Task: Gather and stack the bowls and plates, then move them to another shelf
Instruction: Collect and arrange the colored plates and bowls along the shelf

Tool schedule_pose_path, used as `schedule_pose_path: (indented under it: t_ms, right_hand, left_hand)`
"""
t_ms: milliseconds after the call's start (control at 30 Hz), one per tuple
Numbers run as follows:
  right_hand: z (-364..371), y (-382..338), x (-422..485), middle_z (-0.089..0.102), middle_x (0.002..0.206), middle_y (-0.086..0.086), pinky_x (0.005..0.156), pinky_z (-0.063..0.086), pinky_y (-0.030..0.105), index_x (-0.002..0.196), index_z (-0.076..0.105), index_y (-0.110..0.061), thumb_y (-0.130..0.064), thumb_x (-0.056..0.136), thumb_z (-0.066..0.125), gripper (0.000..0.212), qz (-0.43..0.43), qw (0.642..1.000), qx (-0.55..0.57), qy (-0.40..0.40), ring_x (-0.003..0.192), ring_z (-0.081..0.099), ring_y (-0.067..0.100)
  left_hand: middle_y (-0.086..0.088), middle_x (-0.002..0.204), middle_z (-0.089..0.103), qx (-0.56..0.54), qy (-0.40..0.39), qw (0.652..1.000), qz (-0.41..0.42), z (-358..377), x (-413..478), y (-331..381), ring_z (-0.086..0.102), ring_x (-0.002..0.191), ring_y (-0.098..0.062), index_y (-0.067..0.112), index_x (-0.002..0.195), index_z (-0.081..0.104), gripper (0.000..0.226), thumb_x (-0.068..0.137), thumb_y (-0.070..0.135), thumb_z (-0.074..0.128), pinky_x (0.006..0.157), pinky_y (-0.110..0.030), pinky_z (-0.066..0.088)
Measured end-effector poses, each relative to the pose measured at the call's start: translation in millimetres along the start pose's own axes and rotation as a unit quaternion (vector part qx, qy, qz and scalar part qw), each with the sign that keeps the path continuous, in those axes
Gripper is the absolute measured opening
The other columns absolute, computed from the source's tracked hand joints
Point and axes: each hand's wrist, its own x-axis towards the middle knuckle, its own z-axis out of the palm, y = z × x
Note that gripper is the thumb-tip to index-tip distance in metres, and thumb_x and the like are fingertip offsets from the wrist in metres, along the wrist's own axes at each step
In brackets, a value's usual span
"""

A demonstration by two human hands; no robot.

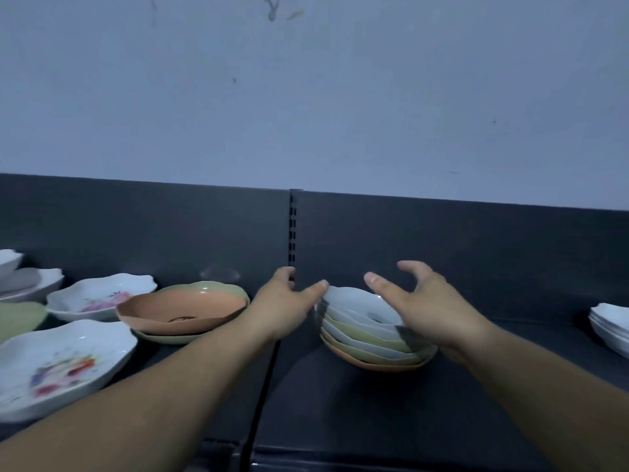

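Observation:
A stack of several white, green and orange bowls [360,330] stands on the right shelf section [340,403], just right of the slotted upright. My left hand [284,306] hovers at the stack's left rim, fingers apart, thumb near the top bowl. My right hand [425,308] hangs over the stack's right side, fingers spread and curled, holding nothing. On the left section sit an orange bowl [180,310] on a green plate [160,337], a floral white bowl [98,296], and a large floral white bowl [58,366].
More white dishes [23,281] and a green plate [20,318] lie at the far left. A stack of white plates [612,327] stands at the right edge. The dark back panel [442,240] and slotted upright [292,233] rise behind the shelf.

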Motion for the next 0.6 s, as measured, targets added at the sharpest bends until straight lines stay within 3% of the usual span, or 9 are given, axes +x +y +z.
schedule_pose_path:
  t_ms: [67, 200, 300, 433, 600]
  right_hand:
    - [13, -20, 2, 0.038, 0.15, -0.001, 0.093, 0.04, 0.03, 0.144, 0.038, -0.031, -0.068, 0.078, 0.062, 0.079, -0.038, 0.999, -0.018, -0.015, 0.116, 0.053, 0.016]
    - [52, -46, 9, 0.047, 0.142, -0.007, 0.089, 0.035, 0.025, 0.138, 0.047, -0.031, -0.064, 0.079, 0.064, 0.069, -0.094, 0.993, -0.023, -0.062, 0.126, 0.048, 0.014]
    - [83, -58, 15, 0.055, 0.131, -0.008, 0.085, 0.038, 0.024, 0.131, 0.054, -0.031, -0.059, 0.08, 0.067, 0.06, -0.116, 0.988, -0.024, -0.104, 0.111, 0.052, 0.009]
    - [124, -66, 21, 0.054, 0.134, -0.008, 0.086, 0.039, 0.023, 0.124, 0.059, -0.033, -0.048, 0.081, 0.072, 0.048, -0.145, 0.976, -0.019, -0.162, 0.113, 0.051, 0.008]
    - [163, -72, 19, 0.053, 0.132, -0.007, 0.081, 0.043, 0.023, 0.128, 0.058, -0.036, -0.045, 0.08, 0.073, 0.051, -0.171, 0.955, -0.07, -0.233, 0.109, 0.055, 0.012]
  left_hand:
    - [0.004, 0.145, 0.044, 0.055, 0.017, 0.998, 0.034, -20, -12, -3, 0.046, 0.129, -0.014, 0.025, 0.146, 0.03, 0.076, 0.083, 0.05, 0.065, 0.098, -0.024, 0.037]
    - [0.009, 0.14, 0.049, 0.121, 0.09, 0.987, 0.047, -72, -28, -12, 0.049, 0.125, -0.01, 0.031, 0.14, 0.038, 0.068, 0.081, 0.049, 0.066, 0.104, -0.029, 0.039]
    - [0.012, 0.134, 0.053, 0.136, 0.171, 0.975, 0.032, -109, -36, -21, 0.052, 0.121, -0.011, 0.031, 0.134, 0.045, 0.061, 0.08, 0.049, 0.066, 0.103, -0.037, 0.043]
    - [0.007, 0.134, 0.054, 0.132, 0.256, 0.958, -0.001, -144, -52, -38, 0.051, 0.118, -0.013, 0.025, 0.133, 0.048, 0.053, 0.085, 0.039, 0.065, 0.102, -0.036, 0.042]
    - [0.003, 0.137, 0.051, 0.174, 0.27, 0.944, -0.072, -159, -65, -56, 0.053, 0.116, -0.017, 0.023, 0.134, 0.046, 0.052, 0.087, 0.038, 0.061, 0.093, -0.038, 0.049]
